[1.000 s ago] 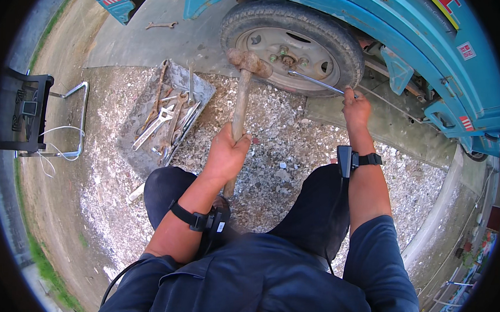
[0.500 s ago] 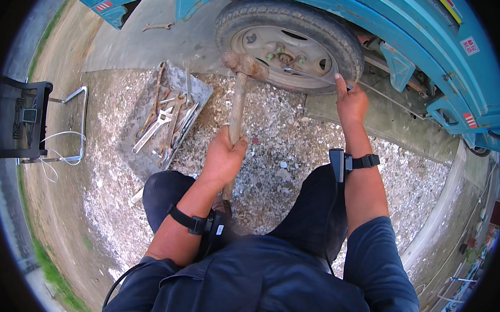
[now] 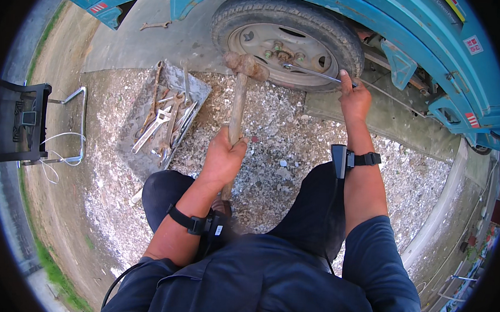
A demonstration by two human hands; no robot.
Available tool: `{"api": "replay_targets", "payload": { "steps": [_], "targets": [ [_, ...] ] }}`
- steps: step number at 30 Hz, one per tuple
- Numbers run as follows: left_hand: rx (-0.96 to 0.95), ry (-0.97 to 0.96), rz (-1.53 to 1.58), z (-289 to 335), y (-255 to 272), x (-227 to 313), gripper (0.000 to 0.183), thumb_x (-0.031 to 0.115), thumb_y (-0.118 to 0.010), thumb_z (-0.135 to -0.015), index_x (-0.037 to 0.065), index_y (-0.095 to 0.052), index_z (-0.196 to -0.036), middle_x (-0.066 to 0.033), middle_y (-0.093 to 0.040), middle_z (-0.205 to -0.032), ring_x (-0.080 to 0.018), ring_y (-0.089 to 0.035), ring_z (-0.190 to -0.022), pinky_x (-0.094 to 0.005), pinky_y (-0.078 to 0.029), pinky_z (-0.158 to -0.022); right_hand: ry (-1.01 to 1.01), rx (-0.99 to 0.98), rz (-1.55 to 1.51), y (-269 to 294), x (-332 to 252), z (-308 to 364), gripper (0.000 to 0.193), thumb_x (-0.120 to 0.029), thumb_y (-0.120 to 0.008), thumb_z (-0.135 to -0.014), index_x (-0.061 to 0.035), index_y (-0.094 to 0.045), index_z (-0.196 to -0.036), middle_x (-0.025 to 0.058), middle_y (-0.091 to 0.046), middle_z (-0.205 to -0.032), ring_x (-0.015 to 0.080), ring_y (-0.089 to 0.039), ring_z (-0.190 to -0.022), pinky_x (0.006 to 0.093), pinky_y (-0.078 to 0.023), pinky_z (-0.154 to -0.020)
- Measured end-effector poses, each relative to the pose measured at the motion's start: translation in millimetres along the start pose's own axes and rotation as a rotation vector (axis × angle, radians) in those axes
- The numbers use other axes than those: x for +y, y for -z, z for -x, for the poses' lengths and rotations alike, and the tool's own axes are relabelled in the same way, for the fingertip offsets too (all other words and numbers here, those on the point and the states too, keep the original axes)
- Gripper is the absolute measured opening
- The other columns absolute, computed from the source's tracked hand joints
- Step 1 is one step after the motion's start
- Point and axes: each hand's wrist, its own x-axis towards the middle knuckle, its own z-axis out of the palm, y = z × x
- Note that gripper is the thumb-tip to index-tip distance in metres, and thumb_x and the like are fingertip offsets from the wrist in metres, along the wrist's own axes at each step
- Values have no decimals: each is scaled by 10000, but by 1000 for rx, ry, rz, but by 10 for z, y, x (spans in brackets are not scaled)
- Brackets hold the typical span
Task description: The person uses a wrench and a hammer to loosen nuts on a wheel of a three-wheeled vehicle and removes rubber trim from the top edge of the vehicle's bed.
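Note:
My left hand (image 3: 226, 154) is wrapped round the wooden handle of a sledgehammer (image 3: 238, 105), which stands roughly upright with its rusty head close to the tyre. My right hand (image 3: 354, 99) grips a long, slim, shiny metal tool (image 3: 316, 74), its thumb stretched along the shaft. The tool's slightly widened tip points left, in front of the wheel's hub and nuts; whether it touches them I cannot tell. The wheel (image 3: 255, 36) has a worn black tyre and a dirty pale rim, and sits under a blue vehicle (image 3: 351, 7).
Left of the hammer lies a grey metal tray (image 3: 130, 145) with several wrenches, among them an adjustable wrench (image 3: 150, 130). A rusty open-ended wrench (image 3: 155, 25) lies on the concrete near the vehicle. A chair (image 3: 34, 121) stands far left. Gravelly ground (image 3: 284, 135) spreads before my knees.
My right hand has moved slightly right and down. The metal tool's tip has risen a little toward the hub. The hammer and left hand have barely moved.

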Motion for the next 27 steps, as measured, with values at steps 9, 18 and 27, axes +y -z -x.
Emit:
{"api": "replay_targets", "payload": {
  "steps": [9, 18, 27],
  "targets": [
    [7, 17, -20, -3, 14, 2, 185, 179, -666, -867, 22, -571, -892, -82, -586, -682, -164, -562, -621, -345, -465, -591, 21, 16, -23, -86, 178, -42, 479, -484, -668, -886, -8, -694, -842, 165, -652, -672, 295, -654, -633, 390, -501, -627],
    [-80, 91, -73, -23, -15, 130, 212, 186, -640, -871, 0, -565, -936, -192, -641, -771, -368, -643, -733, -424, -495, -675, 121, 108, 100, -48, 422, -78, 378, -339, -534, -964, 16, -583, -1083, 231, -607, -1131, 365, -581, -1036, 445, -448, -857],
    [-196, -84, -83, -114, -630, 332, 244, 230, -637, -894, 9, -545, -937, -202, -633, -761, -387, -637, -718, -438, -490, -648, 285, -44, -118, -61, 623, -296, 565, -329, -422, -985, 18, -403, -1429, 275, -432, -1429, 401, -385, -1348, 408, -289, -1130]
  ]
}}
